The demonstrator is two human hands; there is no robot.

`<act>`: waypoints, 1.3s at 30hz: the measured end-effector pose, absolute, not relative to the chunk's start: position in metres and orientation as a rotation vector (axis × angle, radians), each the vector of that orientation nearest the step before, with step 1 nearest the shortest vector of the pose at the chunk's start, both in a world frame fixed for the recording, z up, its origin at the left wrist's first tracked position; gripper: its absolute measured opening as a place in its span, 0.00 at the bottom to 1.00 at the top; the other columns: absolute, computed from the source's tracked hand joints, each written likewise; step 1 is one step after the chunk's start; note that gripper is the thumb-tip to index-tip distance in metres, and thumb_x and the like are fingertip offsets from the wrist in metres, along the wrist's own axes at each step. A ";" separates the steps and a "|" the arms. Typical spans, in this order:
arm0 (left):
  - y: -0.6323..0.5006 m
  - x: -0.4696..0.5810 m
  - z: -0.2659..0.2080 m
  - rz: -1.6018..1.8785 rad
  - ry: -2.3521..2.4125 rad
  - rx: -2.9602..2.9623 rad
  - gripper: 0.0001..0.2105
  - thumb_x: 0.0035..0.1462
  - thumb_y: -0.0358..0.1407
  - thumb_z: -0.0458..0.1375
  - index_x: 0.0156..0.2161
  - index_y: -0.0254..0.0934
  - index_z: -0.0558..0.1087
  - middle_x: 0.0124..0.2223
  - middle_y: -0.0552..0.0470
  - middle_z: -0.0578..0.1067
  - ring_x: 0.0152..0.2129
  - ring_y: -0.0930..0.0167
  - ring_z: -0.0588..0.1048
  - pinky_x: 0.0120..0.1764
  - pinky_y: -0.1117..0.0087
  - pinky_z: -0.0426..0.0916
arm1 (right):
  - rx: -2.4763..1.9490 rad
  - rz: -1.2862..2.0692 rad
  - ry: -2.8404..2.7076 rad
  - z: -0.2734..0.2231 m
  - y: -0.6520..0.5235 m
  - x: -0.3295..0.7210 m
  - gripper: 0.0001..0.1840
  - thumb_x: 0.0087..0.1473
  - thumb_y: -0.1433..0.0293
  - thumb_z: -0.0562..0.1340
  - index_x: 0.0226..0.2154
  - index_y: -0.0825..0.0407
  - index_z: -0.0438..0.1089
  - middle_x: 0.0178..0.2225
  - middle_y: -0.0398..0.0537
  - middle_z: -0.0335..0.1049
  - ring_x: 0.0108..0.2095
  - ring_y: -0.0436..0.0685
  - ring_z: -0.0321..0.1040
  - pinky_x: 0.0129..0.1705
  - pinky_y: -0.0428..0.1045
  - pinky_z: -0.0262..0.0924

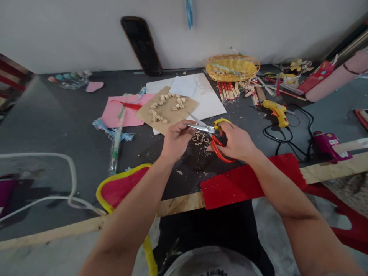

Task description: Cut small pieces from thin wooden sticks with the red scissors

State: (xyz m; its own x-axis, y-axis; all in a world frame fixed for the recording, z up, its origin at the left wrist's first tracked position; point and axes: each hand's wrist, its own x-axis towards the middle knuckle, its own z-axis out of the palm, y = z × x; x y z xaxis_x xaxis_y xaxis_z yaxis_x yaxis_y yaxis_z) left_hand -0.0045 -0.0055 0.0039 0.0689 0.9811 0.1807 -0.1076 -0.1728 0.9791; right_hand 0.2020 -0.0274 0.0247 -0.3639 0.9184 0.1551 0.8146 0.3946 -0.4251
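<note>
My right hand [237, 142] grips a pair of scissors [209, 130] with one yellow and one red handle. The blades are parted and point left, toward my left hand [178, 138]. That hand is closed in a pinch beside the blades; what its fingers hold is too small to make out. Below the scissors, several short pale cut pieces [200, 140] lie scattered with fine crumbs on the dark tabletop [152, 157]. Just beyond, small clumps of pale pieces [159, 116] are arranged in a curve on a brown paper square [184, 114].
White sheets [211, 97] and a pink sheet [101, 115] lie around the brown square. A phone [142, 46] leans on the wall. Behind are a yellow basket [232, 69] and red-and-white stick packs [227, 91]. A yellow glue gun [276, 112] with its cord and red fabric [238, 186] lie rightward.
</note>
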 end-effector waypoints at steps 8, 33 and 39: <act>-0.006 -0.007 0.015 1.239 1.050 1.480 0.04 0.47 0.34 0.65 0.26 0.36 0.76 0.29 0.50 0.74 0.27 0.72 0.69 0.31 0.72 0.64 | -1.525 0.406 -2.345 0.028 -0.027 0.204 0.26 0.49 0.45 0.61 0.31 0.48 0.54 0.33 0.48 0.66 0.33 0.59 0.65 0.29 0.49 0.50; -0.005 -0.012 0.010 1.118 0.983 1.347 0.03 0.43 0.33 0.65 0.26 0.35 0.77 0.26 0.52 0.74 0.25 0.72 0.69 0.30 0.72 0.63 | -1.443 0.526 -2.416 0.030 -0.026 0.207 0.23 0.49 0.49 0.63 0.31 0.48 0.55 0.31 0.45 0.64 0.32 0.57 0.63 0.30 0.49 0.49; -0.004 -0.012 0.010 1.114 1.004 1.362 0.01 0.42 0.30 0.64 0.25 0.35 0.77 0.24 0.52 0.74 0.24 0.72 0.70 0.29 0.72 0.63 | -1.463 0.471 -2.450 0.031 -0.028 0.206 0.24 0.50 0.47 0.62 0.32 0.49 0.57 0.31 0.47 0.66 0.30 0.56 0.63 0.29 0.49 0.49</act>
